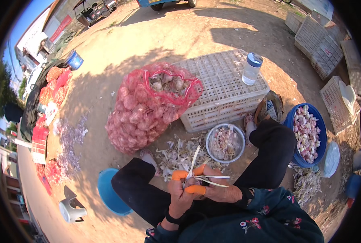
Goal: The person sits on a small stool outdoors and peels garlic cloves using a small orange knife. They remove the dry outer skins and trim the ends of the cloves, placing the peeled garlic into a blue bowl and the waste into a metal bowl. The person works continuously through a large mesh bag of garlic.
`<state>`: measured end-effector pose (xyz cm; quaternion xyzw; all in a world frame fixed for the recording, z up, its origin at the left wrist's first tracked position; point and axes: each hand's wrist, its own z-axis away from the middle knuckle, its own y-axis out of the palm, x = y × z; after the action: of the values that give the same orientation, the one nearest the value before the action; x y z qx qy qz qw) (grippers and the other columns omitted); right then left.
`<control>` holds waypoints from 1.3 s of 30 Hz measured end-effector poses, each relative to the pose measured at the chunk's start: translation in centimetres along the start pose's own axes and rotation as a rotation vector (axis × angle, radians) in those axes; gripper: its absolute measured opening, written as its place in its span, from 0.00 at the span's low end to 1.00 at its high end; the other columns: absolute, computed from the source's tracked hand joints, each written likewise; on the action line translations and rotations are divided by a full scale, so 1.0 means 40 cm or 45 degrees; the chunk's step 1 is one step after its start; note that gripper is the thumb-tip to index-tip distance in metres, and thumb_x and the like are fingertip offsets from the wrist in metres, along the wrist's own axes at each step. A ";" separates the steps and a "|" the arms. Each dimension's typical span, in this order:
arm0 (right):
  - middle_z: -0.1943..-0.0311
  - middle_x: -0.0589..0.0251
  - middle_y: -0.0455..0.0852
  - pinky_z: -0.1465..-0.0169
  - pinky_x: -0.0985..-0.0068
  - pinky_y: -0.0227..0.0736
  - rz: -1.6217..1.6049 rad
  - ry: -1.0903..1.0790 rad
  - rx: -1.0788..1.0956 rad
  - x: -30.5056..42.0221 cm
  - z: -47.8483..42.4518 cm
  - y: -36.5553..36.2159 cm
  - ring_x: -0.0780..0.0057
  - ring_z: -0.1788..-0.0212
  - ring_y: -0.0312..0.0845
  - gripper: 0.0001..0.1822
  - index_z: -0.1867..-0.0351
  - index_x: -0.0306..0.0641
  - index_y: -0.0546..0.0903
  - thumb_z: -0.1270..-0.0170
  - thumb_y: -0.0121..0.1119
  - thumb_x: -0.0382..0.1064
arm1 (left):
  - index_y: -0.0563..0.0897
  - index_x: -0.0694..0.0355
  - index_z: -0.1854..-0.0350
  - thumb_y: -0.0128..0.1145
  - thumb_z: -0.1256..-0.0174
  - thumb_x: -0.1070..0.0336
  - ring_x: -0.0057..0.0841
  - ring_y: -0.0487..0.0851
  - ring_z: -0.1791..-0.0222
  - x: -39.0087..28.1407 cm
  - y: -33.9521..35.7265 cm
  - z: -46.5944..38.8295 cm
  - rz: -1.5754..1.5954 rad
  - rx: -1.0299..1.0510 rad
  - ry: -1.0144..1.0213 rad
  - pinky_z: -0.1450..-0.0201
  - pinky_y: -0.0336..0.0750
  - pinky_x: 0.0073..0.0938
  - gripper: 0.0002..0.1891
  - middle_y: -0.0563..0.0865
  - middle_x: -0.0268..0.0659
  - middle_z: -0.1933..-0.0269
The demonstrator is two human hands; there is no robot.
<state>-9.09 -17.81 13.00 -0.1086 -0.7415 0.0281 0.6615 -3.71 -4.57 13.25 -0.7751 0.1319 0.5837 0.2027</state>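
My left hand [180, 191] and my right hand [209, 185] meet above my lap, with orange finger covers on some digits. Between their fingers they hold a garlic bulb [190, 179], mostly hidden, from which pale dry stalks and peel stick out. Just beyond lies a heap of garlic skins [180, 155] on the ground. A metal bowl [243, 142] of garlic cloves and skins stands past my right hand. Farther off, a red mesh sack [138, 112] full of garlic bulbs leans against an upturned plastic crate [223, 106]. A blue bucket [323, 138] of separated cloves is beside my right knee.
A clear jar with a blue lid [252, 69] tops the crate; a basket [279, 106] is beside it. Left are a blue basin [110, 194], a plastic stool [69, 209] and filled mesh sacks [53, 88]. More crates [311, 39] are stacked at right. A clear plastic bag [331, 159] lies near the bucket.
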 end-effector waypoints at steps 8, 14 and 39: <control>0.67 0.64 0.77 0.65 0.78 0.71 -0.141 0.092 -0.052 -0.030 0.015 0.010 0.79 0.65 0.75 0.19 0.59 0.36 0.72 0.43 0.67 0.43 | 0.72 0.63 0.60 0.50 0.33 0.70 0.10 0.71 0.74 -0.012 0.025 0.018 0.558 -0.079 -0.415 0.70 0.65 0.11 0.04 0.75 0.28 0.70; 0.63 0.69 0.77 0.66 0.83 0.71 -0.645 0.178 0.021 -0.032 0.022 0.005 0.86 0.64 0.71 0.14 0.56 0.36 0.72 0.38 0.63 0.37 | 0.72 0.61 0.59 0.50 0.31 0.68 0.07 0.68 0.77 0.009 0.027 0.020 0.998 -0.181 -0.530 0.74 0.61 0.09 0.04 0.76 0.28 0.70; 0.70 0.72 0.75 0.74 0.90 0.58 -1.301 0.697 0.064 -0.048 0.001 -0.004 0.92 0.75 0.63 0.11 0.55 0.36 0.76 0.32 0.54 0.41 | 0.72 0.61 0.58 0.46 0.28 0.64 0.09 0.66 0.78 0.018 0.023 0.005 1.104 -0.209 -0.769 0.76 0.59 0.11 0.06 0.75 0.30 0.71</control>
<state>-8.95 -18.33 11.16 0.2756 -0.5008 -0.3065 0.7611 -4.07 -5.27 12.38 -0.4603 0.3296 0.8195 -0.0893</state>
